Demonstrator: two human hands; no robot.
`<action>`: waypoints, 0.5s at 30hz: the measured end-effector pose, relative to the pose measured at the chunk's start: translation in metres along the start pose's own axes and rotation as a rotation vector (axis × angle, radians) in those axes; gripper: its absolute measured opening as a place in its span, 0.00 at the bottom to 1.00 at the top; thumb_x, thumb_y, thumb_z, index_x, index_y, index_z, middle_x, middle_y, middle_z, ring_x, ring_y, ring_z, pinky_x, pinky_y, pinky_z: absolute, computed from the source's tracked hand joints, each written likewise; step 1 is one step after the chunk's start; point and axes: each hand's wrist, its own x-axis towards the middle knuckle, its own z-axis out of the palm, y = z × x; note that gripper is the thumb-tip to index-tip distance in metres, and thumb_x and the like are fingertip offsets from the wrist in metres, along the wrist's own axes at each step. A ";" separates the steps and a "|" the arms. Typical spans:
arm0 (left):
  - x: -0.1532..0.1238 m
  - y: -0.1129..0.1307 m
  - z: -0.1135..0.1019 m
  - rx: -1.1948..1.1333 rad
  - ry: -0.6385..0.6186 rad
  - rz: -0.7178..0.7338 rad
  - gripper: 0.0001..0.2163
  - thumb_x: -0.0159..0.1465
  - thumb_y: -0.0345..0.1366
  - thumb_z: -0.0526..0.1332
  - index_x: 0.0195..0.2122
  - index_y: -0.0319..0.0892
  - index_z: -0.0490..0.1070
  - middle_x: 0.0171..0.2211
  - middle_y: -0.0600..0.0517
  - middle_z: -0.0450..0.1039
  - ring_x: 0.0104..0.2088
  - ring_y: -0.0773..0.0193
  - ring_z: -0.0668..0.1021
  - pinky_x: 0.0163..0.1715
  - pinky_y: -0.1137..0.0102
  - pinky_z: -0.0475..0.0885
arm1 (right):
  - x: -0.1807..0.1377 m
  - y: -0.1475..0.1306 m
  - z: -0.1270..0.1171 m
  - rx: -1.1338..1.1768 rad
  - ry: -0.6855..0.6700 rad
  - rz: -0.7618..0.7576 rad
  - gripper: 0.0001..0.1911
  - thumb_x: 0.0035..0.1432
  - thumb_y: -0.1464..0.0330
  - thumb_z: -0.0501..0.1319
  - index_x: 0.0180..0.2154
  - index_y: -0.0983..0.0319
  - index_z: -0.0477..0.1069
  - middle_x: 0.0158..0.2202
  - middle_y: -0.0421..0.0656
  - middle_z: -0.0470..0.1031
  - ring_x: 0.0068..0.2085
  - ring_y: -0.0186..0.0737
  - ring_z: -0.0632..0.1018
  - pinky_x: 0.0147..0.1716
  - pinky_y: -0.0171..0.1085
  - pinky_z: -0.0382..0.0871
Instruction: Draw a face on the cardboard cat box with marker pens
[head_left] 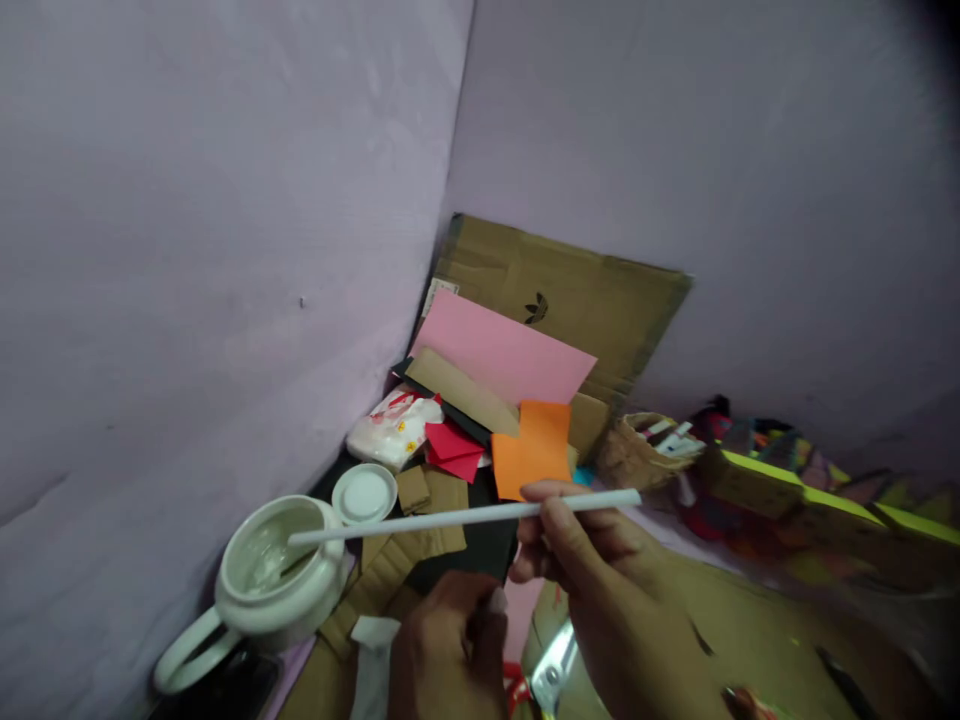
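While right grip (592, 558) pinches | white stick (435, 521) crosses it (longer leftward)

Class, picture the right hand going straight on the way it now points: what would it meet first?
Probably the orange paper, which appears just beyond the right hand; how far behind it lies is unclear from this one view.

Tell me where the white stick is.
The head view shows the white stick below centre, in the right hand's grip, its left end overlapping the white pot.
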 end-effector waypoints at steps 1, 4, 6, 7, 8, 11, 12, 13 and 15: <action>0.003 0.000 0.001 -0.010 0.019 -0.011 0.08 0.64 0.36 0.55 0.37 0.44 0.74 0.33 0.50 0.78 0.33 0.60 0.79 0.30 0.69 0.74 | 0.000 0.003 -0.004 0.142 0.089 0.094 0.16 0.53 0.54 0.66 0.34 0.62 0.76 0.23 0.39 0.75 0.21 0.32 0.75 0.20 0.31 0.72; 0.012 -0.003 -0.004 -0.032 0.116 -0.026 0.09 0.58 0.37 0.56 0.34 0.44 0.76 0.31 0.48 0.79 0.31 0.57 0.80 0.29 0.68 0.75 | -0.006 0.007 -0.020 0.472 0.239 0.282 0.20 0.37 0.58 0.75 0.29 0.64 0.76 0.22 0.37 0.74 0.19 0.28 0.73 0.19 0.28 0.71; 0.016 -0.006 -0.008 -0.033 0.190 -0.017 0.10 0.55 0.37 0.58 0.33 0.43 0.77 0.30 0.48 0.80 0.30 0.56 0.81 0.31 0.66 0.76 | -0.015 0.007 -0.036 0.543 0.279 0.310 0.20 0.34 0.60 0.76 0.29 0.63 0.75 0.21 0.35 0.73 0.19 0.27 0.72 0.19 0.26 0.71; 0.017 -0.006 -0.010 -0.031 0.217 -0.015 0.10 0.54 0.38 0.58 0.33 0.43 0.77 0.30 0.48 0.80 0.29 0.56 0.80 0.31 0.66 0.76 | -0.020 0.007 -0.046 0.551 0.298 0.316 0.20 0.33 0.61 0.77 0.29 0.63 0.75 0.21 0.35 0.73 0.19 0.26 0.72 0.19 0.26 0.71; 0.017 -0.006 -0.011 -0.029 0.233 -0.012 0.11 0.54 0.39 0.59 0.33 0.43 0.77 0.30 0.48 0.80 0.28 0.57 0.80 0.31 0.65 0.76 | -0.026 0.006 -0.057 0.548 0.318 0.316 0.20 0.33 0.61 0.77 0.28 0.63 0.75 0.21 0.34 0.73 0.19 0.26 0.72 0.19 0.26 0.71; 0.015 -0.003 -0.012 -0.025 0.241 0.018 0.12 0.54 0.40 0.59 0.35 0.43 0.77 0.30 0.49 0.79 0.27 0.59 0.79 0.28 0.68 0.75 | -0.044 0.007 -0.091 0.527 0.374 0.289 0.18 0.34 0.62 0.77 0.27 0.62 0.75 0.21 0.34 0.73 0.19 0.26 0.72 0.19 0.24 0.71; 0.013 0.000 -0.011 -0.028 0.240 0.044 0.11 0.54 0.39 0.60 0.34 0.43 0.77 0.30 0.50 0.79 0.27 0.60 0.79 0.28 0.69 0.75 | -0.049 0.007 -0.101 0.528 0.393 0.282 0.17 0.35 0.62 0.76 0.27 0.62 0.75 0.22 0.34 0.73 0.19 0.26 0.72 0.19 0.24 0.71; 0.011 0.002 -0.009 -0.034 0.236 0.077 0.09 0.54 0.38 0.60 0.33 0.44 0.77 0.30 0.51 0.79 0.28 0.61 0.79 0.29 0.70 0.75 | -0.054 0.008 -0.110 0.530 0.415 0.282 0.17 0.35 0.63 0.77 0.26 0.63 0.75 0.22 0.34 0.73 0.19 0.26 0.72 0.19 0.24 0.71; 0.005 0.007 -0.006 -0.046 0.225 0.137 0.08 0.55 0.36 0.60 0.32 0.44 0.77 0.31 0.52 0.78 0.30 0.62 0.79 0.29 0.72 0.74 | -0.063 0.009 -0.126 0.544 0.471 0.301 0.17 0.33 0.64 0.77 0.25 0.63 0.75 0.21 0.35 0.73 0.19 0.26 0.72 0.19 0.24 0.71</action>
